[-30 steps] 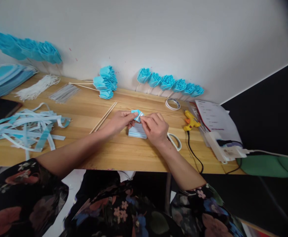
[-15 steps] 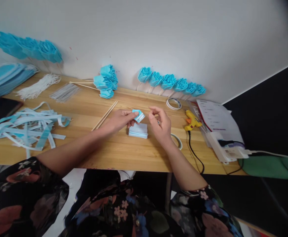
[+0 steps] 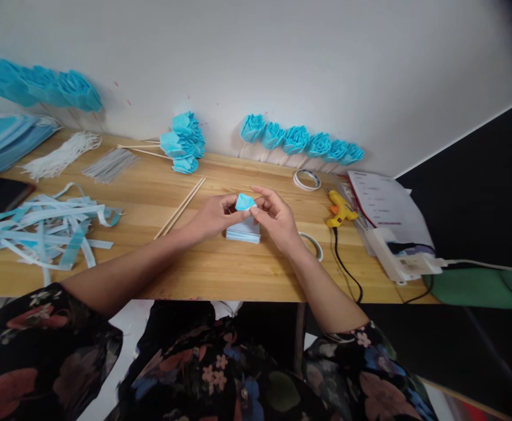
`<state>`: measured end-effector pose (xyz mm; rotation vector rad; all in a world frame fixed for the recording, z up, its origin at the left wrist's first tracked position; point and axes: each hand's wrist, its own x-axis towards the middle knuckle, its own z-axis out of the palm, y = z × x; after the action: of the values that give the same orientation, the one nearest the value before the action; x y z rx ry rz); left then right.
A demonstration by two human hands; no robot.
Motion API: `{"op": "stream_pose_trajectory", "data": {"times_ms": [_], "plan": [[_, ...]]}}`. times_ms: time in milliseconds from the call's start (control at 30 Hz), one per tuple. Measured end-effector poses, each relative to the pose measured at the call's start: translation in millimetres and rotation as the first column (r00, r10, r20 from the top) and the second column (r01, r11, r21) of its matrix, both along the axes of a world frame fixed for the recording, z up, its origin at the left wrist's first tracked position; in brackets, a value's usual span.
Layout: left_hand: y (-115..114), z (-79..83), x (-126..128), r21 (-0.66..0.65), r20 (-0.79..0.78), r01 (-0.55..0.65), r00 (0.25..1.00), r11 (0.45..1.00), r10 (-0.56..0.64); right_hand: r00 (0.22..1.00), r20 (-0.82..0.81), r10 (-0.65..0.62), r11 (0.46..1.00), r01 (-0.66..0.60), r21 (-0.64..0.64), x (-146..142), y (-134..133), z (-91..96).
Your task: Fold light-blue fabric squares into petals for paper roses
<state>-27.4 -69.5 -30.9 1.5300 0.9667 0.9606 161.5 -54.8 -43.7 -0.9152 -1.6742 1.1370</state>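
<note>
A small folded piece of blue mask fabric (image 3: 244,202) is pinched between both my hands, above the middle of the table. My left hand (image 3: 215,215) grips its left side, with the thumb in front. On its right edge my right hand (image 3: 277,217) closes thumb and fingers. Just below lies a stack of pale blue fabric squares (image 3: 242,232), partly covered by my hands. Two thin wooden sticks (image 3: 179,208) rest left of my left hand. A roll of tape (image 3: 312,245) lies beside my right wrist, which hides part of it.
Blue fabric flowers (image 3: 295,140) on sticks lean along the wall. A yellow glue gun (image 3: 341,209), a second tape roll (image 3: 307,179) and a power strip (image 3: 396,263) are at right. Cut strips (image 3: 41,228), white ear loops (image 3: 63,155), grey wires (image 3: 110,165) and masks (image 3: 10,140) lie left.
My right hand has moved left and taken hold of the fabric piece. The piece has turned, so its plain blue side faces me instead of the white-edged side.
</note>
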Motion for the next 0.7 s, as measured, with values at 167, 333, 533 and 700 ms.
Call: {"op": "stream_pose_trajectory", "data": {"times_ms": [167, 333, 533, 700], "plan": [[2.9, -1.0, -1.4, -0.034, 0.017, -0.095, 0.995, 0.995, 0.096, 0.999, 0.031, -0.010, 1.000, 0.010, 0.018, 1.2, 0.4, -0.3], [0.7, 4.3, -2.8, -0.047, 0.008, -0.082, 0.997, 0.996, 0.083, 0.999, 0.053, 0.010, 1.000, -0.011, 0.016, 1.9, 0.9, -3.9], [0.0, 5.9, -3.4, -0.040, -0.011, -0.049, 0.999, 0.998, 0.049, 0.999, 0.051, 0.002, 1.000, -0.002, 0.001, 3.6, 4.3, -6.8], [-0.7, 7.9, -5.3, -0.004, -0.076, -0.024, 0.997, 1.000, 0.023, 1.000, 0.003, 0.020, 0.998, -0.020, -0.054, 9.7, 5.9, 1.2]]}}
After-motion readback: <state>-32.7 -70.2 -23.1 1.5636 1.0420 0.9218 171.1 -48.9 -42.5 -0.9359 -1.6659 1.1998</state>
